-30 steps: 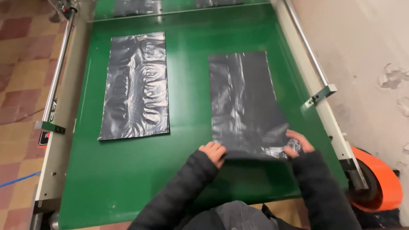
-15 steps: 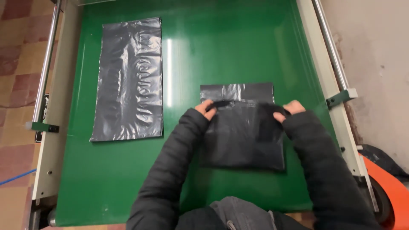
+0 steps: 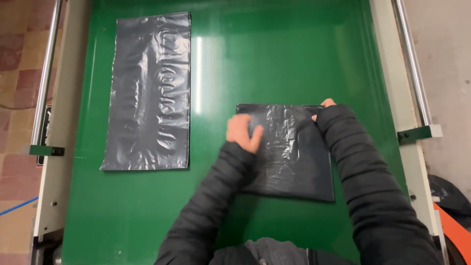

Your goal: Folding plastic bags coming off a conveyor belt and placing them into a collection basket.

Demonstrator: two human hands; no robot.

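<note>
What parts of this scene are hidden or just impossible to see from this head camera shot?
- Right hand: only fingertips show; its own dark sleeve covers the rest.
- Folded black bag: its lower left corner lies under the left forearm; the number of layers cannot be told.
- Left hand: palm side faces down, out of sight.
- Green belt: cut off by the top edge.
- Orange object: cropped at the corner.

Both arms reach forward from the bottom of the view, in dark padded sleeves. The left hand point(image 3: 243, 133) lies flat, palm down, fingers together and pointing forward to the right, thumb spread. The right arm is bent slightly inward; its sleeve hides most of the right hand point(image 3: 326, 105), only the fingertips show past the cuff.
</note>
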